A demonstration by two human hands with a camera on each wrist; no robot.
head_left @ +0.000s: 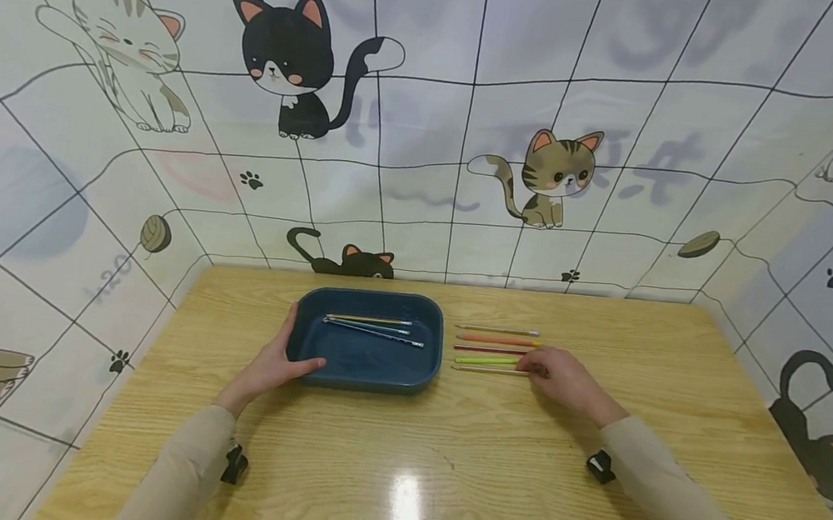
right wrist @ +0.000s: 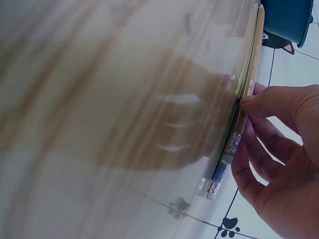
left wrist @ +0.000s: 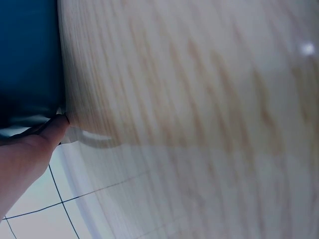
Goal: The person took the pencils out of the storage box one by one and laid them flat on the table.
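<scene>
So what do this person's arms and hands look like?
The left hand and right hand wear no gloves. The left sleeve and right sleeve are long and pale beige. A small black left device and a similar right device, with a white patch, show near the wrists.

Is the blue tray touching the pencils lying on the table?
Apart: the head view shows a strip of bare tabletop between the tray and those pencils.

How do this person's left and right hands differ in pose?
The left hand grips the blue tray at its left end; the right hand pinches a pencil. The left hand's thumb stretches wide from its fingers, while the right hand's thumb sits close to its fingers. Both extend from beige sleeves.
</scene>
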